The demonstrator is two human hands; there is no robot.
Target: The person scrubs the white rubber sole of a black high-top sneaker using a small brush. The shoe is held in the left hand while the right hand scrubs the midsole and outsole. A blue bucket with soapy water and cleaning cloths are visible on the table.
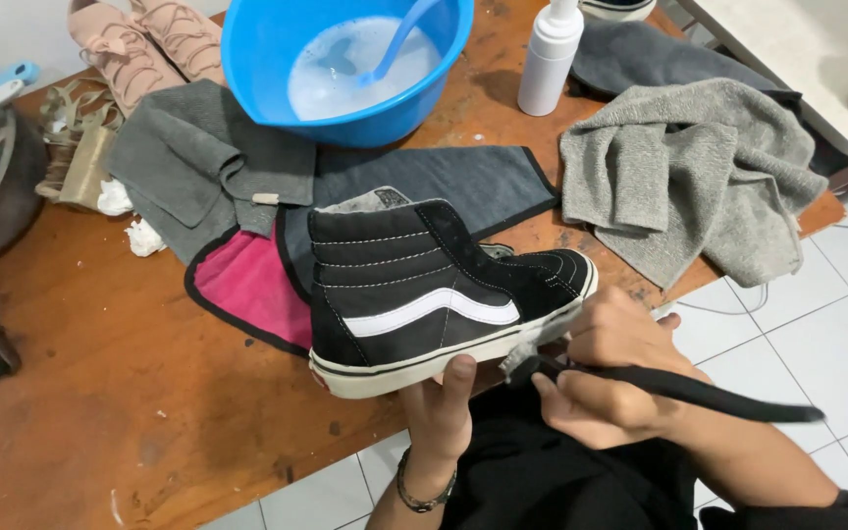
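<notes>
- Left hand (436,417): fingers cupped under the sole of a black high-top sneaker (434,285), thumb pressed up against the white sole edge; the shoe sits above the fingers, on its side, over the near edge of the worktop (100,393).
- Right hand (606,378): fingers clenched around a dark-handled brush (699,393), its head at the sole near the toe, just left of the fingers; a scrap of grey cloth (527,355) sits at the same spot.
- Risk: the shoe rests on one hand only; a hard brush stroke could tip it off the fingers toward the tiled floor (817,324).
- Risk: the brush could stray upward from the sole and scuff the dark suede.
- Beyond the fingers: blue basin (247,49) of soapy water, white pump bottle (549,59), grey towels (689,177); a knock could spill the basin.
</notes>
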